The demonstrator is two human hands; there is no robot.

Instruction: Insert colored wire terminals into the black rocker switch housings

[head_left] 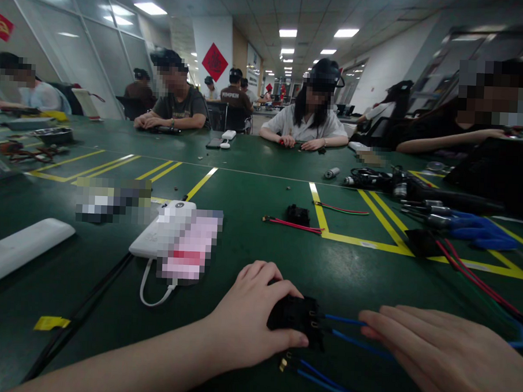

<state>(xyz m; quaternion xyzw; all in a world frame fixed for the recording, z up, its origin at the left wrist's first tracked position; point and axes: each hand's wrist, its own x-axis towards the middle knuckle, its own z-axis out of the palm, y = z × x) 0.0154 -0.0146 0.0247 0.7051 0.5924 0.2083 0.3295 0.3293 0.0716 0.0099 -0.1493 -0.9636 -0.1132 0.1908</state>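
Observation:
Low in front of me, my left hand (260,317) is wrapped around a black plastic block (297,320) with small metal terminals along its right side. Blue wires (347,321) run from the block toward the right. My right hand (445,348) is at the lower right, its fingers straight and pressed together, the tips closed on one blue wire. Below the block lie other blue wires (323,381) with a brass-coloured terminal (283,366) at one end. Beyond my hands are a second black block (297,214) and red wires (292,224).
A white power bank (162,229) with a cable and a pink, blurred-out item lie at left. Blue-handled pliers (481,228), a dark power tool (439,195) and red wires (470,277) are at right. Yellow tape (363,242) marks the green table. Several people sit across it.

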